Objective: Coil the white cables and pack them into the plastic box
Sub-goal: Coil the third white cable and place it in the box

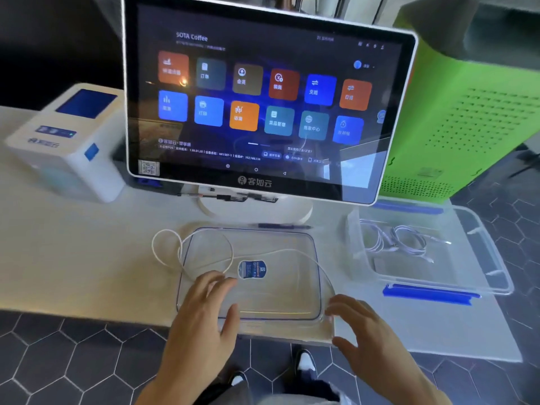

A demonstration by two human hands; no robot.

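Dark hexagonal floor tiles [58, 355] spread beneath a pale countertop [96, 258] that I stand at, my shoes showing at the bottom edge. Facing me on a round white stand is a white-framed touchscreen [263, 100]; its header reads "SOTA Coffee", coloured app tiles with Chinese labels fill the middle, a QR code sits in its lower left corner, and the bezel carries the brand 客如云. Left of it stands a white receipt printer [67, 141] with blue panels and a blurred blue logo I cannot read. A bright green perforated cabinet [467, 112] rises at the right.

Just in front of the screen lies a clear plastic lid [304, 244] with a small blue sticker [252, 269] whose print is too fine to read. A loose white cable [163, 258] loops across the lid and onto the counter. My left hand [204, 311] rests on the lid, fingers straight and spread, near the cable. My right hand [359, 328] hovers at the lid's near right corner, fingers relaxed, gripping nothing. To the right, the clear plastic box [496, 273] with blue latches holds coiled white cables [394, 241].
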